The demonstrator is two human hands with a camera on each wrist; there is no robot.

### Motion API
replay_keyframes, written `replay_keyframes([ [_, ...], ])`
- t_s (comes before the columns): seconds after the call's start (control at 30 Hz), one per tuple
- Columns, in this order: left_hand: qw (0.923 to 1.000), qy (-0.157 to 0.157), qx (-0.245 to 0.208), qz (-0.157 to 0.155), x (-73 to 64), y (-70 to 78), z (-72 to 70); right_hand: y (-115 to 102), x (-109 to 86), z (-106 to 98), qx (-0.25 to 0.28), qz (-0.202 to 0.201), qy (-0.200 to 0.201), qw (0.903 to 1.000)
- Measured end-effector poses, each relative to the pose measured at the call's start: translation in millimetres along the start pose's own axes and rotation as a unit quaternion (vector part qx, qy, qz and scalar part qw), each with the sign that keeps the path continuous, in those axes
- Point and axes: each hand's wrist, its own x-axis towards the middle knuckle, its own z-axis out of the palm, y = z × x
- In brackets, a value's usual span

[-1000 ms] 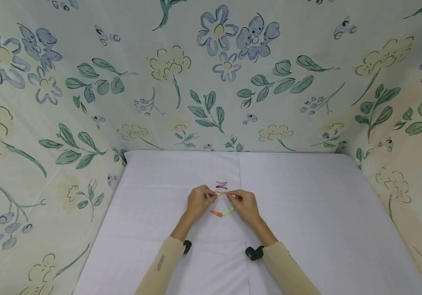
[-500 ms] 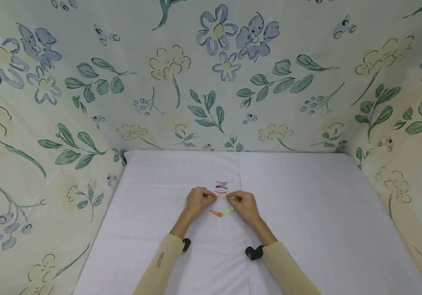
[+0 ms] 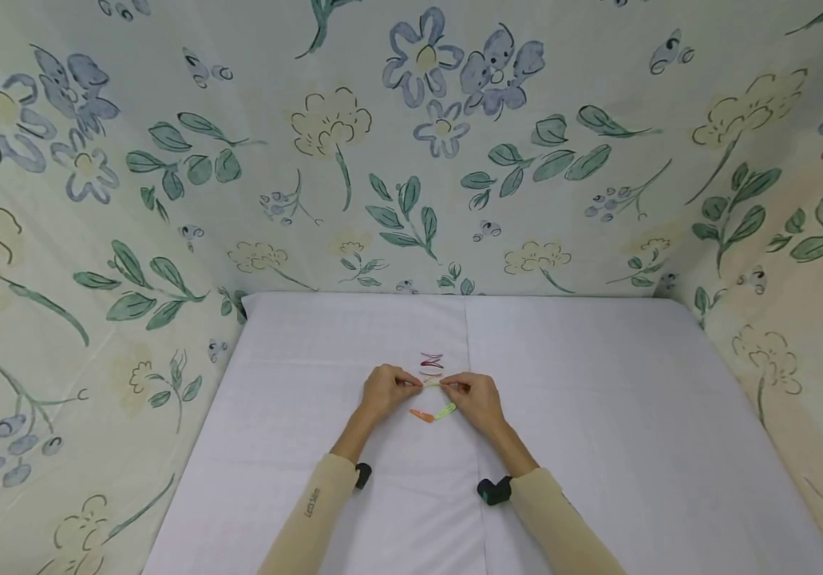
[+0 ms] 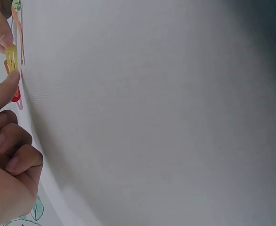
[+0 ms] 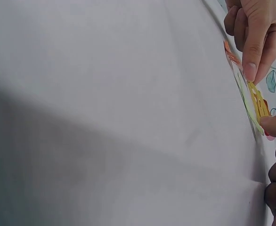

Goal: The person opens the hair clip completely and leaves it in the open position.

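Observation:
Between my two hands is a yellow snap hair clip (image 3: 431,384), pinched at both ends. My left hand (image 3: 384,393) grips one end between thumb and finger, the other fingers curled in. My right hand (image 3: 476,399) pinches the opposite end the same way. The right wrist view shows the yellow clip (image 5: 259,101) stretched lengthwise between both sets of fingertips, its slotted middle uncovered. Nearer the body, an orange hair clip (image 3: 421,416) and a light green hair clip (image 3: 445,410) lie end to end in a shallow V.
Beyond the hands, several dark red and pinkish clips (image 3: 432,361) lie in a zigzag column on the white-covered table (image 3: 583,415). Floral cloth (image 3: 411,216) hangs behind the table and along both sides. A dark wrist camera (image 3: 495,491) sits on the right wrist.
The yellow clip has come slightly nearer the body, uncovering a pinkish clip beyond it. My left hand has shifted slightly left; the right hand is almost still. The other clips have not moved.

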Motion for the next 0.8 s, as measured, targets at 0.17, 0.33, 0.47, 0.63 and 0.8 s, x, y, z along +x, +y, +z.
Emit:
replay_keyframes([
  [0.17,1.0000,-0.009,-0.001,0.001,1.5,-1.7,2.1,-1.5,0.5,-0.7,-0.009,0.001,-0.001,1.0000],
  [0.33,0.9999,-0.010,0.001,-0.002,1.2,-1.9,2.1,-2.7,-1.0,-2.3,-0.008,-0.008,0.003,0.9999],
  [0.47,0.9999,-0.006,-0.010,-0.005,-0.6,-1.2,-0.7,-1.6,-3.4,-4.1,-0.009,-0.021,0.011,0.9997],
  [0.63,0.9992,-0.013,-0.036,-0.007,-3.6,-1.8,-4.2,-1.6,-7.1,-11.1,-0.006,-0.001,0.008,0.9999],
  [0.8,0.9951,-0.058,-0.079,-0.007,-8.4,-1.7,-7.9,-1.3,-9.5,-17.8,0.003,0.026,-0.014,0.9996],
])
